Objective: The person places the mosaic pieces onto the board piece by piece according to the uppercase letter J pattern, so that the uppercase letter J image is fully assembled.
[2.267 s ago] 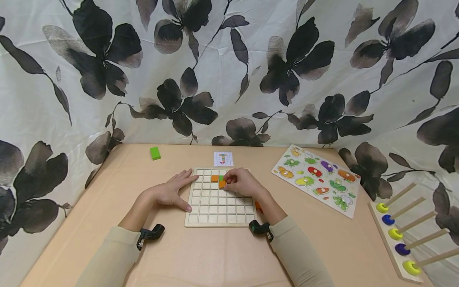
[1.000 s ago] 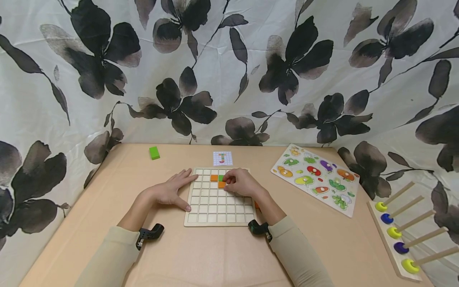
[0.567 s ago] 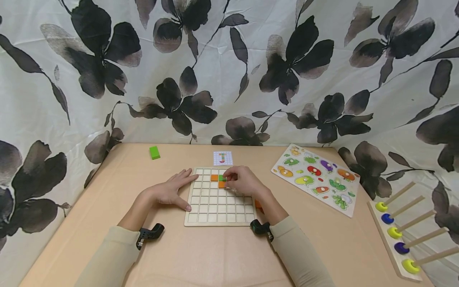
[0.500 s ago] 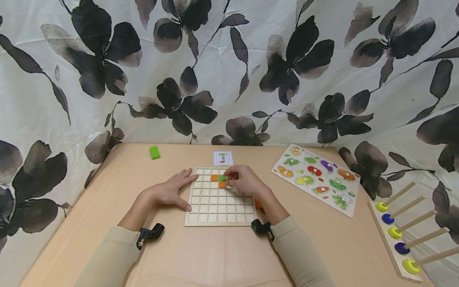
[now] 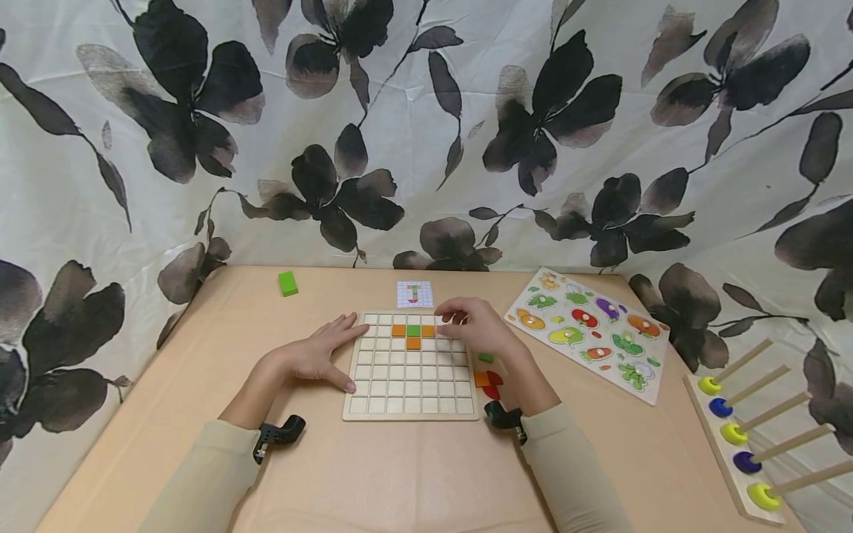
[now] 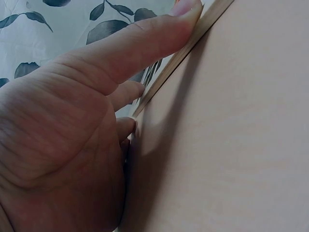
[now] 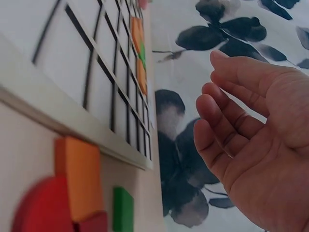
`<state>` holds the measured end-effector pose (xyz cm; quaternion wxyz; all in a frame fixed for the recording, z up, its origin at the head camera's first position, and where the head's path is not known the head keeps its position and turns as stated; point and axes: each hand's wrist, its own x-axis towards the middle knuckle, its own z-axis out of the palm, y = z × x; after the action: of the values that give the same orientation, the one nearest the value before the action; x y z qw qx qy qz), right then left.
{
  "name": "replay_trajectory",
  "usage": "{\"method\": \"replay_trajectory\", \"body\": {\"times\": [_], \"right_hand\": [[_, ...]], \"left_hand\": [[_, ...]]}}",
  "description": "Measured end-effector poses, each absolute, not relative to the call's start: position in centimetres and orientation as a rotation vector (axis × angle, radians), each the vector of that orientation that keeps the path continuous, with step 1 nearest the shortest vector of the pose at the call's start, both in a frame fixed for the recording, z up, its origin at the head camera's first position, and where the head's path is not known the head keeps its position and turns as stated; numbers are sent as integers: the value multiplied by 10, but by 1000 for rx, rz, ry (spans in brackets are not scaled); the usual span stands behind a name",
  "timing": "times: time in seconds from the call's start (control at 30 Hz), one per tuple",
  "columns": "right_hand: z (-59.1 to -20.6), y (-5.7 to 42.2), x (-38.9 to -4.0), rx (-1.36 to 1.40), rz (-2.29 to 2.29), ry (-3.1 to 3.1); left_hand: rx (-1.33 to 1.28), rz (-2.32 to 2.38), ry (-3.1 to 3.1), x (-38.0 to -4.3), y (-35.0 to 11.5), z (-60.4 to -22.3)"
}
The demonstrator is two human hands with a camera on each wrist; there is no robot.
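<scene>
A pale wooden grid board (image 5: 393, 414) lies on the table. Near its top, a green square (image 5: 414, 331) sits between a left orange square (image 5: 398, 330) and a right orange square (image 5: 429, 331); a lower orange square (image 5: 413, 343) lies beneath the green one. My left hand (image 5: 308, 355) rests along the board's left edge, fingers stretched out and thumb (image 6: 159, 38) on the rim. Over the upper right corner hovers my right hand (image 5: 481, 326), its fingers loosely bent with nothing between them, as the right wrist view also shows.
Right of the board lie red pieces (image 5: 493, 385), an orange piece (image 5: 480, 379) and a green piece (image 5: 486, 357). A pattern card (image 5: 415, 294) and green block (image 5: 288, 284) lie behind. Farther right are a vegetable puzzle (image 5: 586, 329) and a peg rack (image 5: 726, 459).
My right hand has let go of the right orange square and moved right and up, uncovering that square and the loose pieces beside the board. My left hand has stayed put.
</scene>
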<state>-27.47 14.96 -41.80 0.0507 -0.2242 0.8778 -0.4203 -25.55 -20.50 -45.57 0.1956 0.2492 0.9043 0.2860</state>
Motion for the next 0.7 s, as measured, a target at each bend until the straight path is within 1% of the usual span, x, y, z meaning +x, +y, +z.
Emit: {"method": "replay_trajectory", "body": {"times": [0.3, 0.7], "right_hand": [[-410, 173, -276, -623, -1241, 2665], [-411, 204, -281, -594, -1153, 2628]], "left_hand": [[702, 806, 2536, -255, -206, -458], [710, 804, 2537, -255, -206, -456]]}}
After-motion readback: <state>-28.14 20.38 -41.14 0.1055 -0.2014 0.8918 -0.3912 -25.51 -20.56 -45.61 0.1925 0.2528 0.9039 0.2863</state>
